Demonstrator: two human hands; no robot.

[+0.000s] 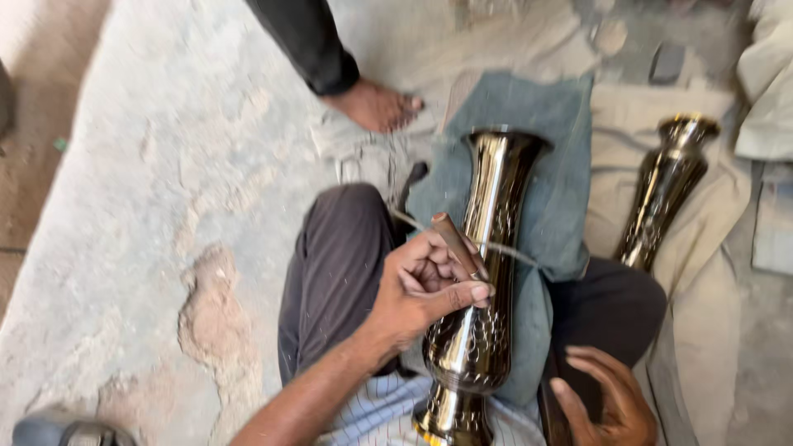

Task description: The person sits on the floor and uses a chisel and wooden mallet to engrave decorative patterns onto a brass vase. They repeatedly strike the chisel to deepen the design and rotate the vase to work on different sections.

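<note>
Two brass vases: one (483, 272) lapped, left hand (425, 289) pinching one wooden-handled tool (456, 241) against it, right hand (603, 400) beside its base, grip unclear; other vase (665, 190) right of it.

No packages, labels, signs or screens show in this view.
</note>
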